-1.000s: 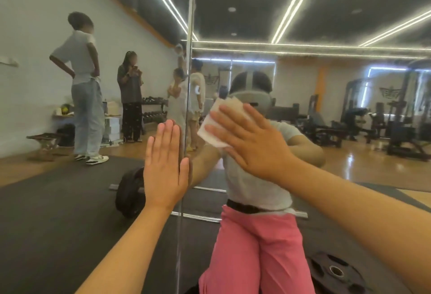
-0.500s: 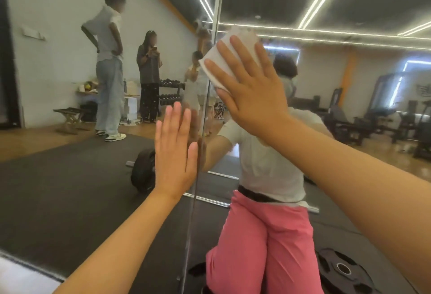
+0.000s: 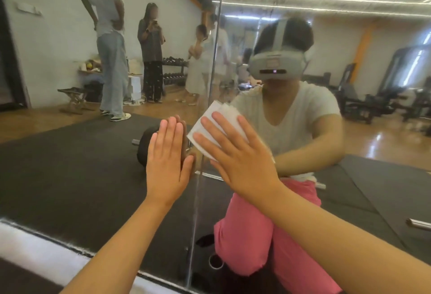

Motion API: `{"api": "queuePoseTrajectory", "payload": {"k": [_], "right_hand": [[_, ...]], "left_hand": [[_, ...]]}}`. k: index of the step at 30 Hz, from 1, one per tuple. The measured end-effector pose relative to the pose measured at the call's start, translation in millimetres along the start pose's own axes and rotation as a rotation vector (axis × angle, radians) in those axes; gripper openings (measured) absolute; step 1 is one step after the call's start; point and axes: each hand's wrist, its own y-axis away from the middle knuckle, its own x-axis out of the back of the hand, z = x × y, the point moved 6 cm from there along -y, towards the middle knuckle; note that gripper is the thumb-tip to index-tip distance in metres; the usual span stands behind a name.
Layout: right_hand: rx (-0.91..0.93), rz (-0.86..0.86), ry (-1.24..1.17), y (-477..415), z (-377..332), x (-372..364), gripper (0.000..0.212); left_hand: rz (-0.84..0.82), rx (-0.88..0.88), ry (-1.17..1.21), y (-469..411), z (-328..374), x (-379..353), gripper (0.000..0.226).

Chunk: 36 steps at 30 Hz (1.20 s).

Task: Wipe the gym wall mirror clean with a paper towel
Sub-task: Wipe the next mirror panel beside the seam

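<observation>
While the left hand (image 3: 166,161) lies flat, fingers straight and together, on the large gym wall mirror (image 3: 70,165) just left of the vertical panel seam (image 3: 210,107), the right hand (image 3: 238,156) presses a folded white paper towel (image 3: 224,116) to the glass just right of it, fingers spread. Wiping seems mid-stroke, and the next move calls for a firm sweep over fresh glass. The bracing palm may smudge. Bystanders (image 3: 109,44), a black barbell (image 3: 145,147) and gym machines (image 3: 373,102) are only reflections.

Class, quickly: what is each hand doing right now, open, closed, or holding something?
Left hand: open, flat against the mirror.
Right hand: open, straight fingers pressing the paper towel to the glass.
</observation>
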Motion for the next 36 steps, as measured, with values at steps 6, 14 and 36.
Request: {"api": "queuePoseTrajectory", "payload": {"k": [6, 14, 36], "right_hand": [[0.016, -0.042, -0.005, 30, -30, -14, 0.056], [-0.025, -0.001, -0.054, 38, -19, -7, 0.055], [-0.279, -0.039, 0.076, 194, 127, 39, 0.052]], "left_hand": [[0.047, -0.021, -0.013, 3, -2, -3, 0.065], [0.052, -0.026, -0.006, 4, -4, -2, 0.069], [0.034, -0.325, 0.051, -16, 135, -7, 0.073]]}}
